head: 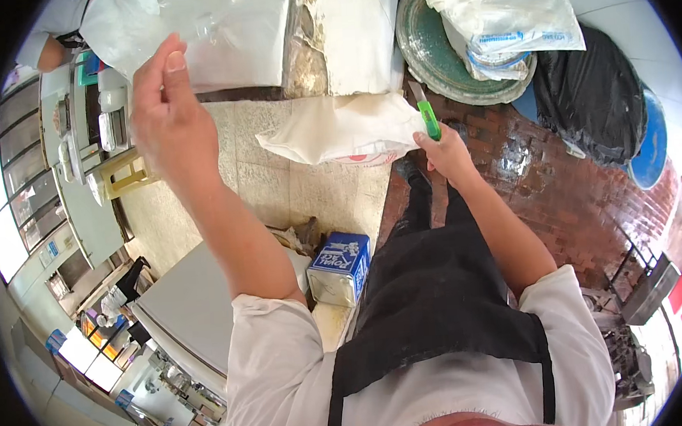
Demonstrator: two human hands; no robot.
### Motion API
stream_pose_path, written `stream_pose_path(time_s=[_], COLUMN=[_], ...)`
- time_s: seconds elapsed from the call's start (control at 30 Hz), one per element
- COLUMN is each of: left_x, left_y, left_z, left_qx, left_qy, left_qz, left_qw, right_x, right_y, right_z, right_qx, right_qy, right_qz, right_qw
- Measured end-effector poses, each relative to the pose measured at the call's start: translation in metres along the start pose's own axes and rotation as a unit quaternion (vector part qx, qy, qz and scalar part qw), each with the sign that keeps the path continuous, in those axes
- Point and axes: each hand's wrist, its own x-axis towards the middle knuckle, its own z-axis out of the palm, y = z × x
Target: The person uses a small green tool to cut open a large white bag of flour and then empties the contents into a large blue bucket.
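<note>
My left hand [173, 106] is raised at the upper left, its thumb and fingers drawn together, with nothing visible between them; it is slightly blurred. In my right hand [445, 148] is a green utility knife [429, 120], its blade pointing up and away from me. The right fingers are also at the right edge of a white sack [347, 127] with red print. This sack stands in front of a large white block-like surface [359, 30]. Whether the right fingers grip the sack as well, I cannot tell.
A round green lid [430, 49] bears a plastic bag [511, 21]. Beside it are a black bag [591, 98] and a blue bin [653, 141]. A blue-and-silver tin [341, 265] stands near my legs. A yellow stool [131, 176] is at left. The brick floor [522, 202] looks wet.
</note>
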Motion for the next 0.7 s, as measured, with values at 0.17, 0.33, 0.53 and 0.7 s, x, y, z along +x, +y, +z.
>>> stream_pose_path(time_s=[0.17, 0.33, 0.53, 0.7], left_x=[0.006, -0.024, -0.133, -0.174], left_y=[0.014, -0.015, -0.003, -0.020], left_z=[0.010, 0.003, 0.029, 0.092], left_qx=[0.150, -0.183, -0.275, -0.187], left_qy=[-0.038, -0.005, -0.224, -0.435], left_qz=[-0.082, 0.013, -0.040, -0.088], left_qw=[0.985, 0.983, 0.934, 0.876], right_x=[-0.001, 0.009, 0.034, 0.037], right_y=[0.003, -0.001, 0.021, 0.039], right_z=[-0.006, 0.003, 0.007, 0.000], right_qx=[-0.002, 0.026, 0.197, 0.269], right_qy=[0.013, 0.002, -0.022, -0.040], right_qz=[-0.017, 0.016, 0.027, 0.015], right_qw=[1.000, 1.000, 0.980, 0.962])
